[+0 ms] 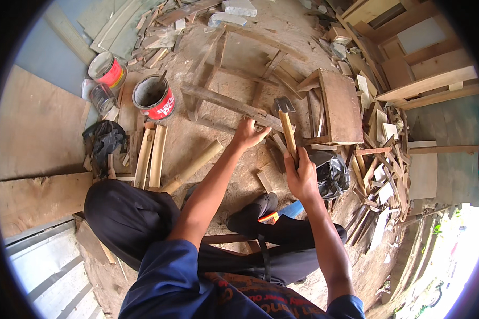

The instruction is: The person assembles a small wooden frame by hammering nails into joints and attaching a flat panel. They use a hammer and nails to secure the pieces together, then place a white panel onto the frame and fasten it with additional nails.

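Observation:
A wooden frame of joined bars (pixel 218 99), perhaps from a stool or chair, lies on the dirt floor ahead of me. My left hand (pixel 248 135) is closed around its near bar, close to the right end. A hammer (pixel 289 129) with a pale wooden handle and a dark metal head is upright in my right hand (pixel 302 174), whose fingers wrap the lower handle. The hammer's head is raised just above and beside the bar's end, seemingly apart from it. Whether a nail is at the joint cannot be made out.
A red bucket (pixel 165 108), a second can (pixel 112 70) and a clear jar (pixel 102 98) stand at left. Wood strips (pixel 157 154) and a round pole (pixel 197 165) lie nearer. At right are a boxy wooden piece (pixel 343 106), a black plastic bag (pixel 332 173) and heaped wood scraps (pixel 378 170).

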The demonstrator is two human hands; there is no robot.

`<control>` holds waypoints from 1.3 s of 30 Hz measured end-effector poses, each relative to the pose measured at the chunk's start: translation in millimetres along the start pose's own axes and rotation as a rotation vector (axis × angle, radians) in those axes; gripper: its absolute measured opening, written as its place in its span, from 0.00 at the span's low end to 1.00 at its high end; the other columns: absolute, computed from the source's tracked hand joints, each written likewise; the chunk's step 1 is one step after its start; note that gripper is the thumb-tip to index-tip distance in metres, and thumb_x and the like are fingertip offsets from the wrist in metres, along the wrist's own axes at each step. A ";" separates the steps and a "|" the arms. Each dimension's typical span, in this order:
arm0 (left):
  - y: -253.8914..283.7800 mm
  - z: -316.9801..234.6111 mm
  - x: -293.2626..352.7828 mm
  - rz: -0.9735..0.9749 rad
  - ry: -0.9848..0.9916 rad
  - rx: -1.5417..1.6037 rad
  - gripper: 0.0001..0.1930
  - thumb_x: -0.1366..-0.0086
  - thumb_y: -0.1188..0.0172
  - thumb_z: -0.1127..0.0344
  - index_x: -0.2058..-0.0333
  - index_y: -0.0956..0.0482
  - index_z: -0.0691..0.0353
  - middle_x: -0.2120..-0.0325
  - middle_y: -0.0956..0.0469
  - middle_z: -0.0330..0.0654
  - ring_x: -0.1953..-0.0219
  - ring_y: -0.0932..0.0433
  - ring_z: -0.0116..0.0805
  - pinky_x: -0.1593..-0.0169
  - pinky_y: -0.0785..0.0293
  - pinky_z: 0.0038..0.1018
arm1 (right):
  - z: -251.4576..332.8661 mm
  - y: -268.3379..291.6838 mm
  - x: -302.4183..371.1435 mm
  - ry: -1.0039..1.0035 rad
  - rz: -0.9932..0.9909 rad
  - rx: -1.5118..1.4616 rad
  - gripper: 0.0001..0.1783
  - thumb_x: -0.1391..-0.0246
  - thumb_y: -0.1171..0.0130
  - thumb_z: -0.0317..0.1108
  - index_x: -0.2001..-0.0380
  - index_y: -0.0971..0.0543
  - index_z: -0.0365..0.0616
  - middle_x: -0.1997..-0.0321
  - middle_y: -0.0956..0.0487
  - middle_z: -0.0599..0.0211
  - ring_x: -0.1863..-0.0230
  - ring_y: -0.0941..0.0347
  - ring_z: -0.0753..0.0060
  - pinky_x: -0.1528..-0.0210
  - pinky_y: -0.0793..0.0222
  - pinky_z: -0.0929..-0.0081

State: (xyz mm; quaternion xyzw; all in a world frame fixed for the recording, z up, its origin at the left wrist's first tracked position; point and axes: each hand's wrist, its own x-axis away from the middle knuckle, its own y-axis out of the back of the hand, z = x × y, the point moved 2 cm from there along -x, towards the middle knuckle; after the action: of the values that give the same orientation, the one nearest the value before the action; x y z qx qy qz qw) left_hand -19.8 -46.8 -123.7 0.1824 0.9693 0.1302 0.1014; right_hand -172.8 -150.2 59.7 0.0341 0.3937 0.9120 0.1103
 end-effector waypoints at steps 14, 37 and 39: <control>2.3 -26.7 -2.1 0.038 0.035 0.036 0.11 0.45 0.35 0.60 0.65 0.15 0.56 0.69 0.17 0.46 0.69 0.18 0.40 0.64 0.22 0.34 | -46.4 -39.6 -83.9 0.244 -0.003 0.250 0.16 0.41 0.43 0.35 0.59 0.35 0.37 0.65 0.24 0.40 0.60 0.27 0.36 0.57 0.32 0.49; 7.8 -21.3 -8.0 0.098 -0.024 0.070 0.15 0.45 0.34 0.61 0.60 0.16 0.60 0.62 0.16 0.45 0.59 0.18 0.37 0.56 0.24 0.32 | -57.5 -35.0 -86.9 0.297 -0.030 0.160 0.16 0.43 0.41 0.33 0.57 0.34 0.40 0.67 0.22 0.41 0.62 0.25 0.35 0.63 0.30 0.49; 16.2 -23.7 -6.6 0.078 -0.034 -0.061 0.17 0.47 0.33 0.59 0.60 0.16 0.60 0.61 0.17 0.47 0.59 0.18 0.40 0.54 0.24 0.32 | -54.7 -34.9 -86.8 0.315 -0.032 0.145 0.15 0.43 0.41 0.32 0.58 0.34 0.40 0.69 0.23 0.41 0.64 0.25 0.35 0.65 0.30 0.50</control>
State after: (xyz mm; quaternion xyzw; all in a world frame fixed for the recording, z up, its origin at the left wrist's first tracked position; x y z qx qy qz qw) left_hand -14.3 -39.9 -95.6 0.2192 0.9552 0.1604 0.1180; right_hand -90.4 -185.6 -1.1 -0.1075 0.4713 0.8734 0.0589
